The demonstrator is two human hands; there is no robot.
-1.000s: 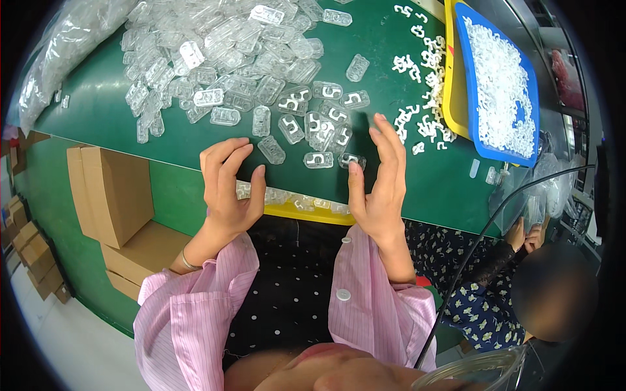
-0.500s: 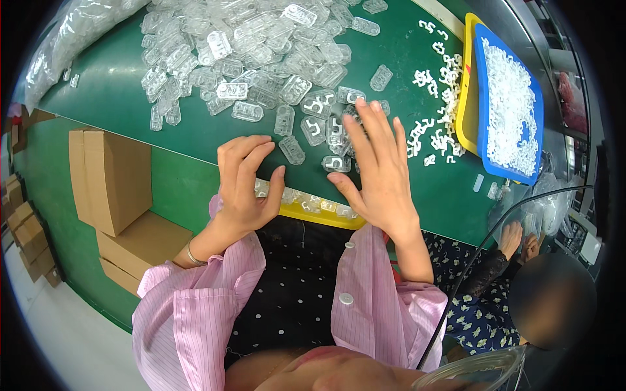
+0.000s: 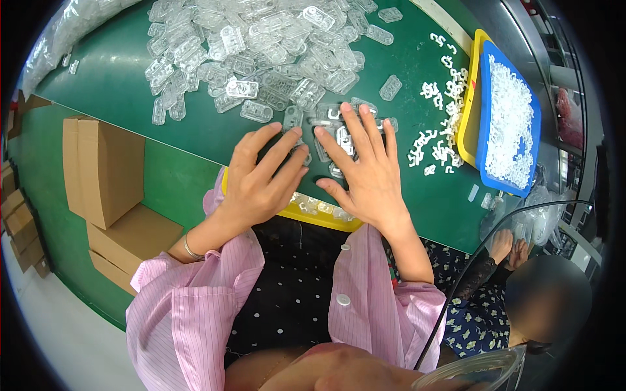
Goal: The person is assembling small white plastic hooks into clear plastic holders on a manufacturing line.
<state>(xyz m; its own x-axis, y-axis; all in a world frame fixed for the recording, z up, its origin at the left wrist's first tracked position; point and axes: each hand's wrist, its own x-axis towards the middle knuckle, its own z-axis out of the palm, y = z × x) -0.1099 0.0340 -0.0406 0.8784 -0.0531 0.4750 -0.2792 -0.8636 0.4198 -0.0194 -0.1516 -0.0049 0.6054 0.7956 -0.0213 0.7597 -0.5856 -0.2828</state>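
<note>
Green surface (image 3: 111, 81), clear plastic pieces (image 3: 248, 55) heaped toward far edge. Right hand (image 3: 372, 173) open, fingers spread over clear pieces with white inserts (image 3: 344, 139), near edge side. Left hand (image 3: 264, 173) curled over pieces just beside; can't tell if gripping. Loose white hooks (image 3: 452, 98) by right edge, next to blue tray (image 3: 505, 187) of same. Yellow tray (image 3: 319, 219) below near edge. Cardboard boxes (image 3: 107, 169) off near edge, left; co-worker's hands (image 3: 501, 246) at right end.

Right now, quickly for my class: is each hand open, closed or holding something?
Left hand: fingers bent over clear plastic pieces; whether it grips one cannot be told.
Right hand: open, fingers spread over more of them.
</note>
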